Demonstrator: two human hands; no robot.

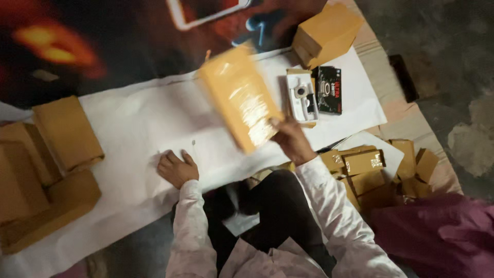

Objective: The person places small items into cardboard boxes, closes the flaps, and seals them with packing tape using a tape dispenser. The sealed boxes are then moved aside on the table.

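Right grip (291,138): I'm clutching the yellow padded envelope (240,98) by its lower corner, mid-swing.
Left grip (176,167): curled loosely, pinning the white sheet (139,123).
Tip: I'd steady the envelope before lowering it.

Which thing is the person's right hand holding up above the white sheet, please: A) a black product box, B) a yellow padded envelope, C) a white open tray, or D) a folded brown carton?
B: the right hand grips the yellow padded envelope by its lower corner, lifted above the white sheet.
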